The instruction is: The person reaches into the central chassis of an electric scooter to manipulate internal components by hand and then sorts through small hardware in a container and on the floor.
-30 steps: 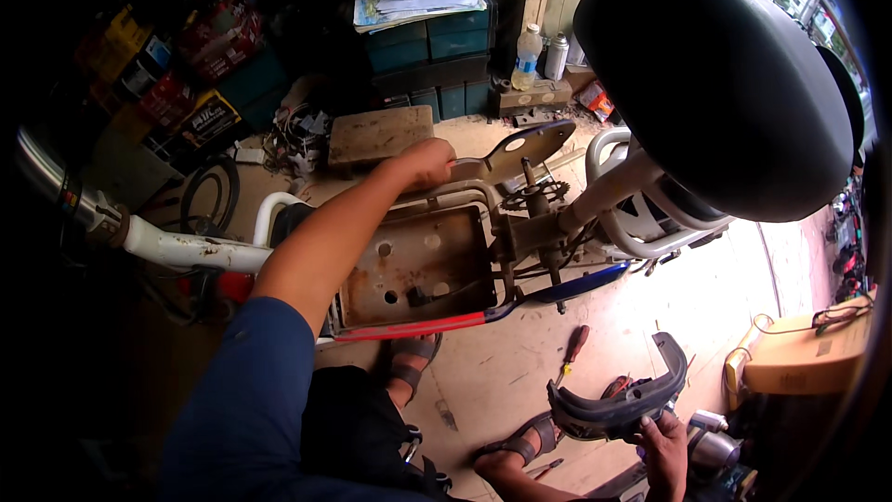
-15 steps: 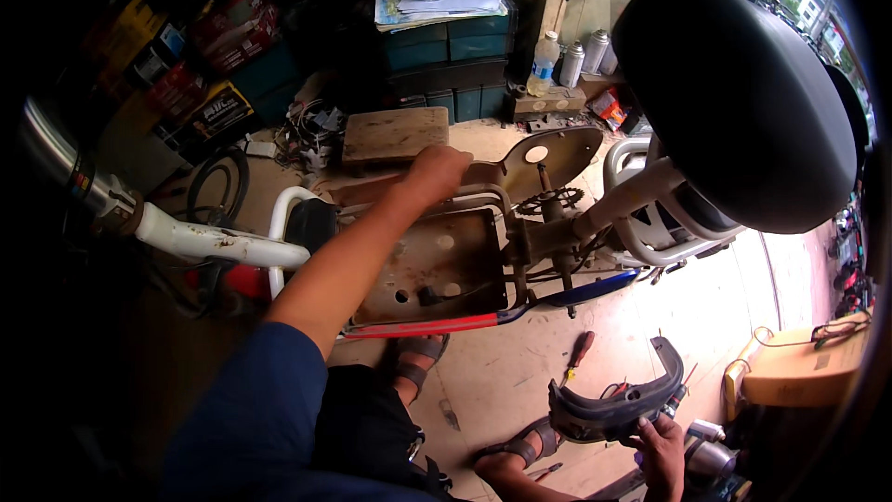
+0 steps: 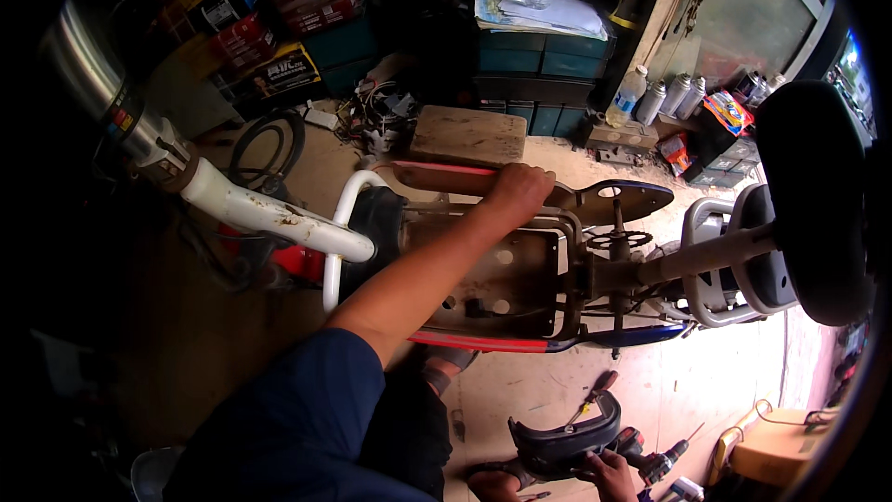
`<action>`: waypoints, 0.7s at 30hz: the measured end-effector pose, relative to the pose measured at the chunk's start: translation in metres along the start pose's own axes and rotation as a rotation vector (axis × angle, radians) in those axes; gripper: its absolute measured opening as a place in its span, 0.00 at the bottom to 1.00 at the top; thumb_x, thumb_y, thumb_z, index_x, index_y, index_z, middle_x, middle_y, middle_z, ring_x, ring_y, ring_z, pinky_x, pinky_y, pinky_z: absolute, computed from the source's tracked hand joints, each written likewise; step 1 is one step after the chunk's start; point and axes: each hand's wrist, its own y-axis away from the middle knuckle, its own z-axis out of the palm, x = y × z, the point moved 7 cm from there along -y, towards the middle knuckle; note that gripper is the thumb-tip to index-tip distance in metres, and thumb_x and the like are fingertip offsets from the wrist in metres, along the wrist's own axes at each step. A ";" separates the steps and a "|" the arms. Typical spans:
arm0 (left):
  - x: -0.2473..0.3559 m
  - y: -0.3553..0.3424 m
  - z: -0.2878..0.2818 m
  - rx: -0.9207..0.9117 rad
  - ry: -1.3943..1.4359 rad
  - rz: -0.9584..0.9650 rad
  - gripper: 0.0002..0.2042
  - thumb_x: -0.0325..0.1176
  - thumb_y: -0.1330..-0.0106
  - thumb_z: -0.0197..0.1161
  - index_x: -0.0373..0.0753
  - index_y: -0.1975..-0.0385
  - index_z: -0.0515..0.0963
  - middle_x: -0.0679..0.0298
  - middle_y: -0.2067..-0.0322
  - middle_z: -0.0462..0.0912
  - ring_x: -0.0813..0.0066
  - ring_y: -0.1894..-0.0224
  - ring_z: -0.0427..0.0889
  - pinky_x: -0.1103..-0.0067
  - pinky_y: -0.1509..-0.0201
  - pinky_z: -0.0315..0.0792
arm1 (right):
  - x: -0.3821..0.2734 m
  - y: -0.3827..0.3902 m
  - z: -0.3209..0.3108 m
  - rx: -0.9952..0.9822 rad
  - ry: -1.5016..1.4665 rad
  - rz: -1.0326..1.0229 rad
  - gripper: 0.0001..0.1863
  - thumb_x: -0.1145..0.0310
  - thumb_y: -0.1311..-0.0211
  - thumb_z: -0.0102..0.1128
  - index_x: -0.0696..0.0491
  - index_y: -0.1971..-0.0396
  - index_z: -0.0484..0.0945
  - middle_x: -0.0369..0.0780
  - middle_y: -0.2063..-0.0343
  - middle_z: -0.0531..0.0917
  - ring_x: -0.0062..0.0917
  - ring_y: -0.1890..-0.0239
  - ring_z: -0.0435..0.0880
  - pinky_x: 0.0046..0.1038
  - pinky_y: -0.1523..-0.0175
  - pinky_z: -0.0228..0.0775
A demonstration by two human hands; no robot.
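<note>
My left hand (image 3: 520, 193) reaches across the scooter frame (image 3: 609, 274), fingers closed on the far side panel (image 3: 437, 175), a red-edged strip ending in a plate with a hole. Under my forearm is a rusty rectangular tray (image 3: 525, 279) with holes, beside a chain ring (image 3: 634, 238). At the lower right, my right hand (image 3: 613, 474) grips a curved black plastic cover (image 3: 548, 446), held low over the floor near a drill (image 3: 664, 460) and a screwdriver (image 3: 604, 381).
A black seat (image 3: 804, 204) rises at the right, a white steering tube (image 3: 251, 209) at the left. Behind stand a wooden block (image 3: 465, 135), stacked boxes (image 3: 539, 56), cables (image 3: 372, 107), bottles and spray cans (image 3: 650, 102). A cardboard box (image 3: 776, 446) lies lower right.
The view has swung, shifting the scene rightward in the picture. My left hand has slid along the side panel, and more red edge shows. The black cover in my right hand has moved slightly.
</note>
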 end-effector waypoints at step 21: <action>0.009 0.020 0.006 0.060 0.133 -0.071 0.10 0.21 0.39 0.53 0.36 0.60 0.78 0.54 0.61 0.86 0.49 0.57 0.85 0.59 0.53 0.74 | 0.007 -0.084 0.075 -0.157 -0.238 0.149 0.22 0.57 0.20 0.55 0.63 0.46 0.79 0.49 0.52 0.88 0.40 0.49 0.89 0.44 0.42 0.82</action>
